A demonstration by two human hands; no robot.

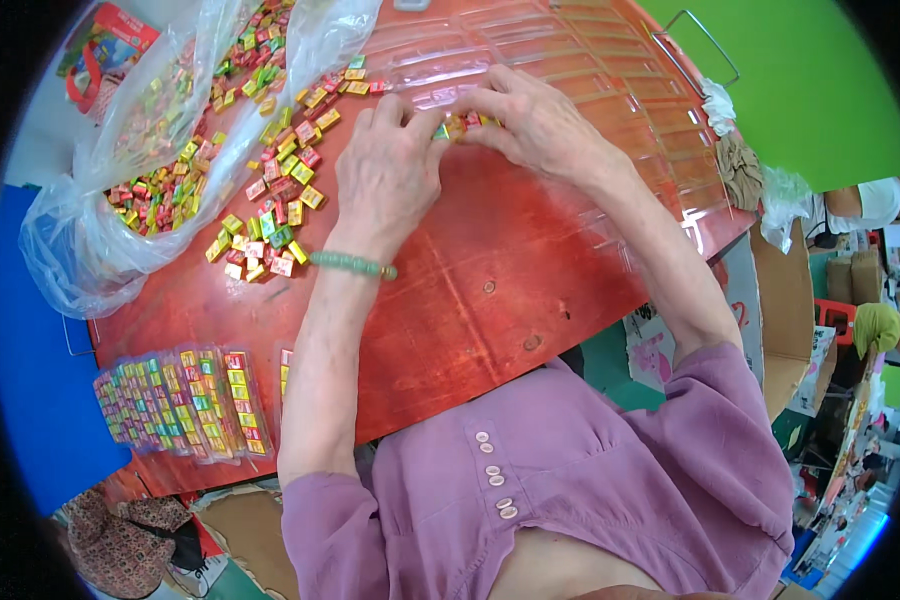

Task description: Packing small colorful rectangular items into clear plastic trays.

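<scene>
Near the far middle of the red table, my two hands meet over a short row of small wrapped blocks in red, yellow and green. My right hand pinches the row between thumb and fingers. My left hand, with a green bead bracelet at the wrist, is closed at the row's left end, thumb against a green block; its fingertips are partly hidden. Just beyond lie clear plastic trays with long slots. Left of my left hand spreads a loose heap of the same blocks.
A clear plastic bag full of blocks lies open at the far left. Filled trays stand in a row at the near left. Crumpled brown paper sits at the right edge, above a cardboard box. A metal handle juts up at the far right.
</scene>
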